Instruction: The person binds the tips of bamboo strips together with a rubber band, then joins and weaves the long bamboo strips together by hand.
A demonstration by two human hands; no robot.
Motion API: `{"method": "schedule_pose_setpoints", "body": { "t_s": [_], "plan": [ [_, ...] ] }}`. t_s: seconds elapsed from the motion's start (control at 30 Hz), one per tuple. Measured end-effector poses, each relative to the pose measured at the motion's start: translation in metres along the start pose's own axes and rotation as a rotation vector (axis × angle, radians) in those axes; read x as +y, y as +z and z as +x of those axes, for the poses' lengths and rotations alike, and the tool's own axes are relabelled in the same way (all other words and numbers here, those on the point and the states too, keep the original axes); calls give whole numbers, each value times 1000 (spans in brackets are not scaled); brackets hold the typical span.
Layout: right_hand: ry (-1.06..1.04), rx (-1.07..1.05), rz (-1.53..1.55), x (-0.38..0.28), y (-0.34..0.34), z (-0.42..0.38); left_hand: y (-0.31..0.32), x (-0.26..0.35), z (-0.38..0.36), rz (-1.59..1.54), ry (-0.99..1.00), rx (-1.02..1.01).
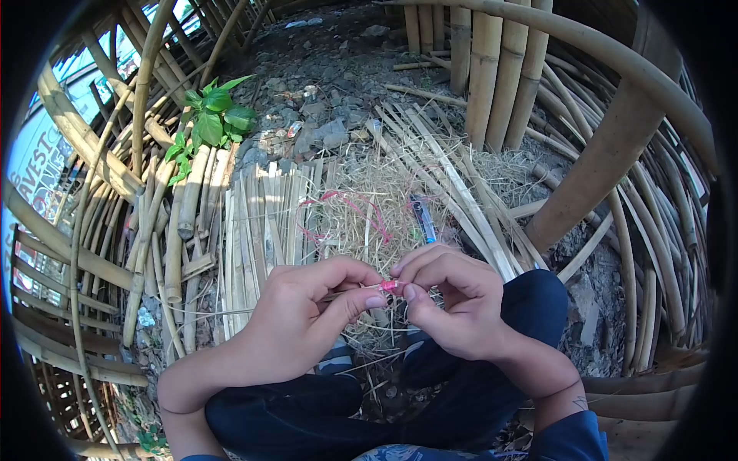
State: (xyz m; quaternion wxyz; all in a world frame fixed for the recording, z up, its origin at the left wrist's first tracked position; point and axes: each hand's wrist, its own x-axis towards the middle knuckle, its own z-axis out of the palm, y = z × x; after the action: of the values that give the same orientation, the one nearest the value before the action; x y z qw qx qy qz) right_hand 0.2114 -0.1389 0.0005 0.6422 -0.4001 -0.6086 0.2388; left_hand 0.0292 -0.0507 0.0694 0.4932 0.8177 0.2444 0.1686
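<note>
My left hand [296, 311] is closed in a pinch on thin bamboo strips [219, 313], whose long ends trail out to the left. A bright pink string [390, 286] is wound around the strips' tip, between my two hands. My right hand [457, 303] pinches at that pink winding, with thumb and fingertips nearly meeting those of my left hand. Beyond the hands, a loose length of pink string [357, 206] lies on a pile of bamboo shavings [384, 184]. A knife-like tool with a dark blade and blue handle [424, 219] rests just past my right hand.
Split bamboo slats [265, 203] lie left of the shavings, and more slats [453, 184] lie to the right. Thick bamboo poles [500, 77] stand at the back right. A large post [596, 169] leans nearby. Green leaves [219, 115] grow at the left, by stony ground [323, 100].
</note>
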Motion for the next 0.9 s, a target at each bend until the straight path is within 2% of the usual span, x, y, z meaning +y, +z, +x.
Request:
{"method": "schedule_pose_setpoints", "body": {
  "t_s": [0.03,0.1,0.13,0.17,0.23,0.43,0.57,0.67,0.73,0.8,0.87,0.9],
  "plan": [
    [0,1,1,1,1,0,1,1,0,-9,16,11],
    [285,135,615,4,3,0,1,1,1,-18,34,21],
    [293,133,751,9,1,0,1,1,1,18,55,18],
    [293,134,751,7,0,1,0,1,1,53,75,16],
    [499,189,1048,2,-2,4,1,3,2,26,45,23],
    [542,132,1185,2,-1,6,3,5,2,65,12,20],
    [618,79,1230,3,-6,4,-1,10,0,190,25,-58],
    [637,21,1102,5,-6,6,-2,10,-1,150,36,-74],
    [558,-148,766,8,-5,5,-2,11,-1,146,29,-95],
    [575,-131,734,7,-6,7,0,10,-2,141,25,-116],
    [597,-108,702,7,-7,6,5,4,-4,121,105,-111],
    [519,-117,601,10,-7,5,5,4,-4,118,107,-114]
  ]
}}
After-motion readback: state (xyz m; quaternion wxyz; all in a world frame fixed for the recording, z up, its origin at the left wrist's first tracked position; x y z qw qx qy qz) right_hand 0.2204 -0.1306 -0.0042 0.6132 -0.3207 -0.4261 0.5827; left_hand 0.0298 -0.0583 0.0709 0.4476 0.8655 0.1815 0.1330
